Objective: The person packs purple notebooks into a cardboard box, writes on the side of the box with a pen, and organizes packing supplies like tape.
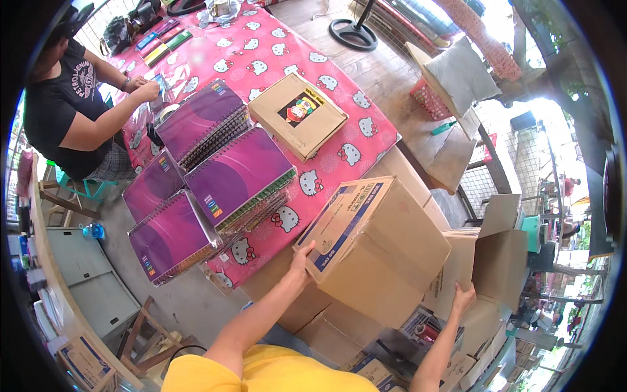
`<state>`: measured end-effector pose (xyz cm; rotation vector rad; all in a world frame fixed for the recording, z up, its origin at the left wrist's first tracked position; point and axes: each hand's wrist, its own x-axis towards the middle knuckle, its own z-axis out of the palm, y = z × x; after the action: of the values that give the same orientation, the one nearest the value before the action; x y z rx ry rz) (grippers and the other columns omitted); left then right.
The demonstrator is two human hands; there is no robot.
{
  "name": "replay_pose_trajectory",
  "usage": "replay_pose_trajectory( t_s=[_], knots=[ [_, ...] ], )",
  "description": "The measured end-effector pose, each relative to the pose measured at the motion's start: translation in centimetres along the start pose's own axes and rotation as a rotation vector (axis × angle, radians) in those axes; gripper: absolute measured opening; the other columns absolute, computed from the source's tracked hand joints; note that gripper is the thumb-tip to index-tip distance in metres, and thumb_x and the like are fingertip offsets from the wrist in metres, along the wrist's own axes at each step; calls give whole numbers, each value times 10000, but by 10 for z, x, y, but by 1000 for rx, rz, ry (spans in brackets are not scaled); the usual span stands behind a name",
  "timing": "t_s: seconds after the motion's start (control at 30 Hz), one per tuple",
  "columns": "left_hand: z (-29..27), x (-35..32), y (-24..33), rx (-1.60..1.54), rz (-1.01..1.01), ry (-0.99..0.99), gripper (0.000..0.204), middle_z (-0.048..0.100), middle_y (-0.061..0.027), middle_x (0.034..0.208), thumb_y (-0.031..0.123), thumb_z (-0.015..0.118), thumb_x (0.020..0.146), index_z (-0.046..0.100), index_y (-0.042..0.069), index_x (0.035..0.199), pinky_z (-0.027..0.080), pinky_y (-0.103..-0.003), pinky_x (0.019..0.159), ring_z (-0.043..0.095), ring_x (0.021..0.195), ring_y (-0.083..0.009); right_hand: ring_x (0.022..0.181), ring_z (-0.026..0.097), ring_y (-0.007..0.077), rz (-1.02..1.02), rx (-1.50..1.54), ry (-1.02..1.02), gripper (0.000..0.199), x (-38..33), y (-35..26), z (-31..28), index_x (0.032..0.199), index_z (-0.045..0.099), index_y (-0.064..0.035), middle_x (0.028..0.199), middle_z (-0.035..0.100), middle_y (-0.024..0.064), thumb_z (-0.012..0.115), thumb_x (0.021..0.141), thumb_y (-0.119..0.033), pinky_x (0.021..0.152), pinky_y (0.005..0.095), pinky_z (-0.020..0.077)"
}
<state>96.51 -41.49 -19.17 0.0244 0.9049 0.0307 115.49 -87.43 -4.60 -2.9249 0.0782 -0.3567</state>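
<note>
A large closed cardboard box with a dark blue printed band sits tilted at the table's near right corner. My left hand grips its near left edge, the fingers over the banded side. To the right stands a second cardboard box with its flaps up. My right hand is closed on the lower edge of its near flap; part of the fingers is hidden. Left of the closed box lie stacks of purple spiral notebooks in clear wrap. Behind them rests a flat brown box with a cartoon picture.
A pink patterned cloth covers the table. Across it at the far left, a person in a black shirt handles a small clear packet. More cartons stand below me. A wooden bench with a grey cushion is at the far right.
</note>
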Motion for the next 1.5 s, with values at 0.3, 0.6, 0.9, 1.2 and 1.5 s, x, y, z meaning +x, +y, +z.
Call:
replay_pose_trajectory(
  t_s=[0.3, 0.6, 0.9, 1.2, 1.5],
  knots=[
    [-2, 116, 3, 97, -147, 116, 501, 623, -195, 1177, 289, 697, 832, 534, 50, 1241, 406, -686, 880, 582, 1099, -378, 934, 647, 376, 25, -288, 129, 464, 20, -65, 26, 1207, 613, -48, 1084, 671, 161, 712, 826, -293, 772, 471, 503],
    [44, 45, 8, 296, 252, 377, 817, 344, -194, 1488, 473, 701, 806, 382, 63, 1436, 291, -519, 1097, 363, 1341, -329, 901, 667, 350, -157, 55, 129, 424, 10, -24, -30, 1095, 619, -5, 976, 697, 186, 756, 797, -275, 776, 430, 494],
    [117, -44, 67, 1477, 787, -480, 848, 392, -225, 1457, 408, 735, 813, 352, -9, 1444, 278, -375, 1129, 349, 1378, -298, 1093, 585, 422, 86, -414, 211, 606, -171, 53, -228, 1214, 579, 87, 1183, 614, 270, 718, 831, -363, 939, 434, 459],
    [92, -51, 31, 1243, 536, -538, 757, 591, -148, 1272, 245, 765, 803, 402, 26, 1430, 464, -321, 965, 587, 1123, -217, 985, 634, 403, 427, -226, 261, 583, -359, 66, -261, 1179, 588, 115, 1103, 638, 285, 730, 826, -327, 854, 425, 483],
    [88, -90, 27, 1748, 1133, -211, 693, 501, -217, 1358, 332, 689, 875, 390, 41, 1428, 429, -391, 1008, 529, 1215, -307, 907, 637, 364, 320, 104, 61, 406, -444, 20, -269, 1077, 601, 109, 940, 645, 261, 753, 794, -140, 763, 398, 497]
  ],
)
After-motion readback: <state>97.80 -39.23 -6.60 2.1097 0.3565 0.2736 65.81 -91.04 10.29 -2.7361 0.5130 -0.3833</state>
